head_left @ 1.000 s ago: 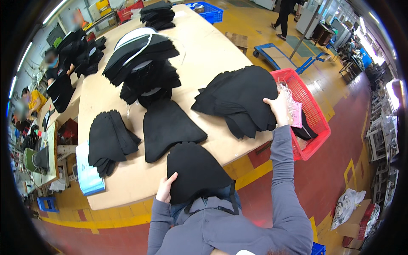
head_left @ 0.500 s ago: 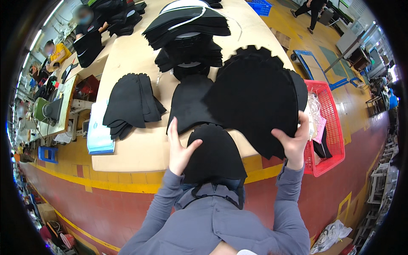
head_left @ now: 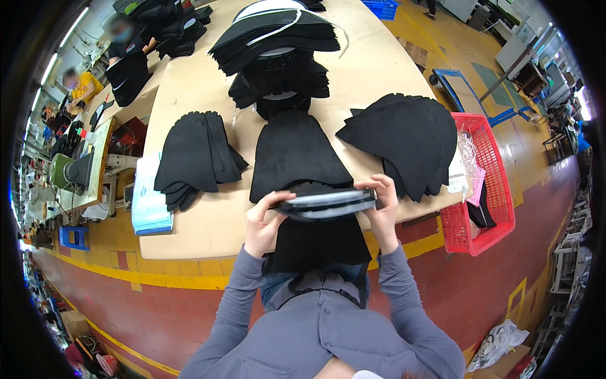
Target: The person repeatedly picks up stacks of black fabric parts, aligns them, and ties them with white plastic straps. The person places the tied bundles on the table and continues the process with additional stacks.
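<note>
Both my hands are closed on a black fabric panel [head_left: 328, 201] just above the table's near edge, held almost edge-on so that pale grey bands show along it. My left hand [head_left: 260, 226] grips its left end and my right hand [head_left: 383, 205] its right end. Motion blurs the panel, and I cannot tell whether it is one layer or several. Below it, a flared black panel [head_left: 322, 245] hangs over the edge towards my lap. Just beyond lies a flat black panel pile [head_left: 300, 155]. Another fanned pile of notched black panels [head_left: 407, 142] rests at the right.
A smaller black pile [head_left: 197, 155] lies left, beside a light-blue paper packet [head_left: 151, 196]. Tall tied stacks of black panels [head_left: 274, 38] stand at the back. A red plastic basket [head_left: 489, 158] adjoins the table's right edge. Two people work at the far left.
My right hand has left the right-hand panels and moved inward. Those panels now lie lower on the table. Both hands have come together on a panel turned edge-on.
</note>
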A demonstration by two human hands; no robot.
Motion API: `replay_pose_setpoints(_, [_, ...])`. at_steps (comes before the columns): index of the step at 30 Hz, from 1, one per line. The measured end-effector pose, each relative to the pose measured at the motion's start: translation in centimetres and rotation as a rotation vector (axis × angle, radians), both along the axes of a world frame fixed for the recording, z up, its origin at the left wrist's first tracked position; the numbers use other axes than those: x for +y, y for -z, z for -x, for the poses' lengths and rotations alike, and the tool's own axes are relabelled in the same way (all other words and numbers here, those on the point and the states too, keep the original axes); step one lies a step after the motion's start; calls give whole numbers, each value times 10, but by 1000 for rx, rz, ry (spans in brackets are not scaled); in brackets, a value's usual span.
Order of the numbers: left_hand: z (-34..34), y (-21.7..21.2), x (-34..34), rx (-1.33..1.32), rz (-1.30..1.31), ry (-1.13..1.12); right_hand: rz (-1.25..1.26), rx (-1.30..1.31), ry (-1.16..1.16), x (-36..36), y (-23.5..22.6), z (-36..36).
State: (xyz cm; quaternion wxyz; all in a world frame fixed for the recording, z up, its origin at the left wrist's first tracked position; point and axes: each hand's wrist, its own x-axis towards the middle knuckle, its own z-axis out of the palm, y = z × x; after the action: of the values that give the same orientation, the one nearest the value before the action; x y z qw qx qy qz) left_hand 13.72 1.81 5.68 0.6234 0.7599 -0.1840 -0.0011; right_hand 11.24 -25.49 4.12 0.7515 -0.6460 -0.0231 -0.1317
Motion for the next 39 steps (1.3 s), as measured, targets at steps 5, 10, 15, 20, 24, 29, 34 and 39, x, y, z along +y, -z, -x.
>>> replay_pose_setpoints(5, [-19,-2,-17,11,33,-94,258,-129,21,19,-13,-15])
replay_pose_setpoints(10, [-19,19,-8,162,58,-67,341,7,8,21,-12,-29])
replay_pose_setpoints(15, [-3,1,-17,-53,145,-238,345,-184,128,24,-34,-17])
replay_pose_setpoints(20, [3,30,-3,107,80,-13,394,-121,-33,-2,23,-10])
replay_pose_setpoints(24, [2,51,-6,-70,129,-10,442,-80,58,2,65,-3])
replay_pose_setpoints(29, [33,1,6,74,82,-124,341,55,121,2,-12,45])
replay_pose_setpoints(34, [74,55,16,540,105,-49,592,264,75,-19,-9,65])
replay_pose_setpoints(39, [85,71,21,630,117,-102,581,105,607,-98,-3,10])
